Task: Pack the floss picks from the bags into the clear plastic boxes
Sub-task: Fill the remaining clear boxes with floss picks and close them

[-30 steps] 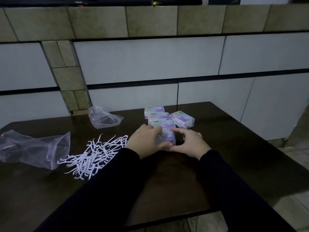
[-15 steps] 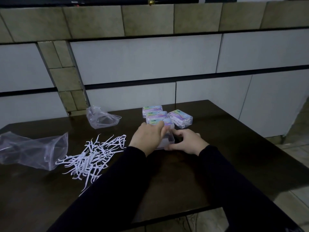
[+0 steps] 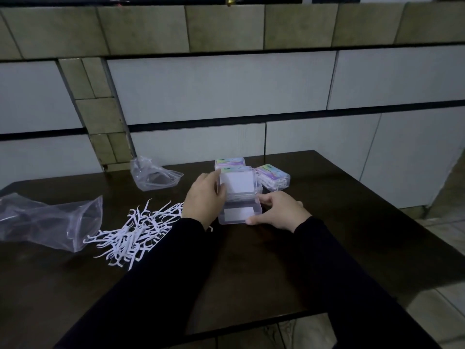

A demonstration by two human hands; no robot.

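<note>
1. The clear plastic box (image 3: 239, 212) sits mid-counter (image 3: 251, 273), its lid (image 3: 239, 183) raised
2. Left hand (image 3: 205, 197): grip holds the lid's left edge
3. Right hand (image 3: 279, 210): grip holds the base's right side
4. Loose floss picks (image 3: 133, 233) lie left, beside an open bag (image 3: 47, 220)
5. Filled boxes (image 3: 273, 176) stand behind

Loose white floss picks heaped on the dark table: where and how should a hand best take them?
Probably pinch the white floss picks by their crossed straight handles at the heap's top, fingers coming from above; they lie flat and tangled, so a side approach would likely scatter them.
</note>
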